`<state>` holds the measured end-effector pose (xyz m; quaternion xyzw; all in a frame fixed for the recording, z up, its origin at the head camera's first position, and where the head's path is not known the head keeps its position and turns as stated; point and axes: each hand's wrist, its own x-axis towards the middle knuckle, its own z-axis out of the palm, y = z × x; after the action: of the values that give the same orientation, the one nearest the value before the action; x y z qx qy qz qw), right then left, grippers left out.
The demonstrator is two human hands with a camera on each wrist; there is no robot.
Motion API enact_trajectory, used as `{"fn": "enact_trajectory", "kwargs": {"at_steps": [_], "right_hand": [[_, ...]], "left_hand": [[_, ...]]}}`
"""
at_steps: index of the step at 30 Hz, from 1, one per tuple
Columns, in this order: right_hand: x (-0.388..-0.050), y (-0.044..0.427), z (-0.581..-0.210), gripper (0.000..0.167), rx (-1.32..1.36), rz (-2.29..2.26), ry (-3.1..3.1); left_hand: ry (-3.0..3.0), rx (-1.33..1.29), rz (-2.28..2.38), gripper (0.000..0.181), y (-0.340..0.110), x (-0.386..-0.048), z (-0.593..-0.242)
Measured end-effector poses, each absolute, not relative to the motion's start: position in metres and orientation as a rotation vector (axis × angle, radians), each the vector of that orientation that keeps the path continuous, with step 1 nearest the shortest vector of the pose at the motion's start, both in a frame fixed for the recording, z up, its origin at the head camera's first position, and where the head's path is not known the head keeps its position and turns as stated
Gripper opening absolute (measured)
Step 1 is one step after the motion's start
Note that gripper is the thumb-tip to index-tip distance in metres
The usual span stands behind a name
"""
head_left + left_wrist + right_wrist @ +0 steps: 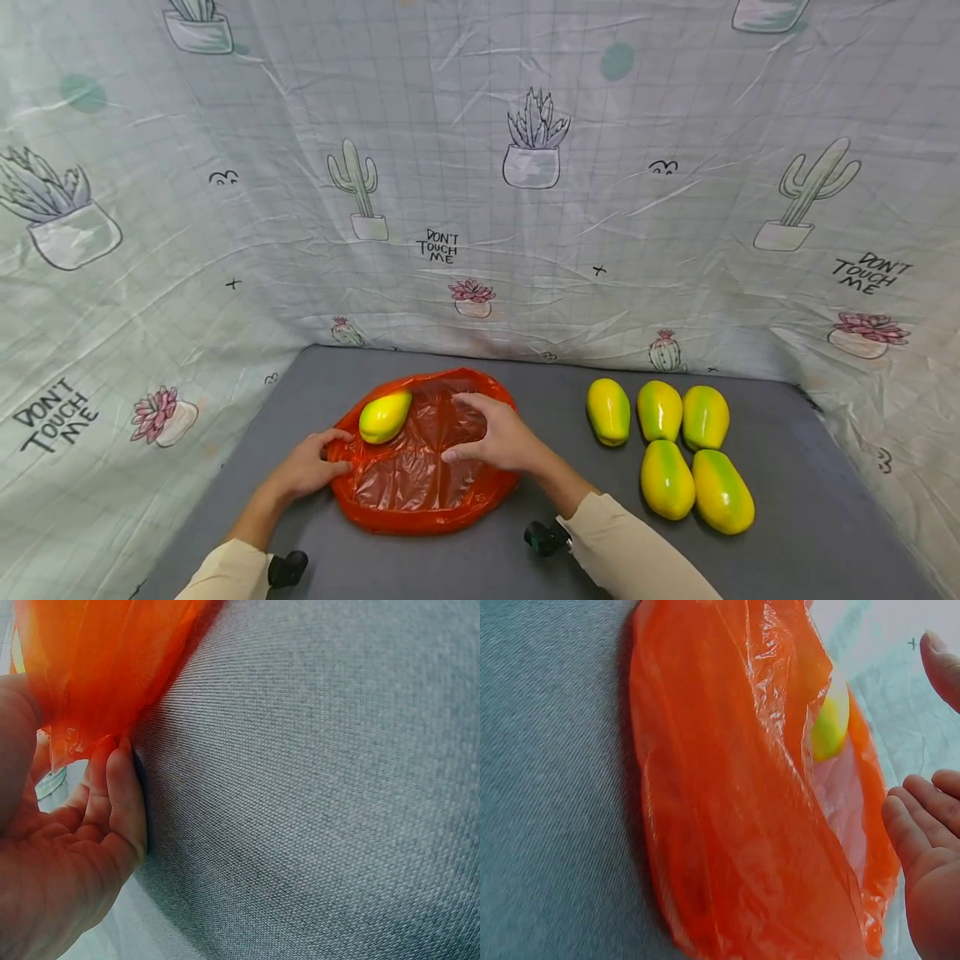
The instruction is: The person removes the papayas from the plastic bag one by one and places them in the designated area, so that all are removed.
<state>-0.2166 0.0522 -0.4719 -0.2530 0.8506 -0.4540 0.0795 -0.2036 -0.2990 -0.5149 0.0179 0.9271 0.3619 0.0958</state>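
A red-orange plastic bag (420, 521) lies spread on the table, its mouth facing up and its rim rolled outward. Inside it, toward the left, rests one yellow-green mango-like fruit (385, 417). My left hand (311, 465) holds the bag's left rim between thumb and fingers; the left wrist view shows fingertips (124, 776) against the orange film. Above the right part of the bag's mouth hovers my right hand (501, 435), thumb and fingers spread apart with nothing between them. The right wrist view shows that hand (937, 862) beside the bag.
Several more yellow-green fruits stand grouped right of the bag, among them a back-left one (608, 412) and a front-right one (723, 492). The grey table (570, 467) ends at a cloth backdrop (480, 208) printed with cacti, which also hangs at both sides.
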Motion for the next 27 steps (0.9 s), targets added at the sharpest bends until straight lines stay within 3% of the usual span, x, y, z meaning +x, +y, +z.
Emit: {"fn": "enact_trajectory", "kwargs": {"at_steps": [27], "right_hand": [[-0.239, -0.023, -0.484, 0.09, -0.517, -1.318, 2.543]], "left_hand": [[2.711, 0.034, 1.121, 0.045, -0.294, -0.199, -0.506]]}}
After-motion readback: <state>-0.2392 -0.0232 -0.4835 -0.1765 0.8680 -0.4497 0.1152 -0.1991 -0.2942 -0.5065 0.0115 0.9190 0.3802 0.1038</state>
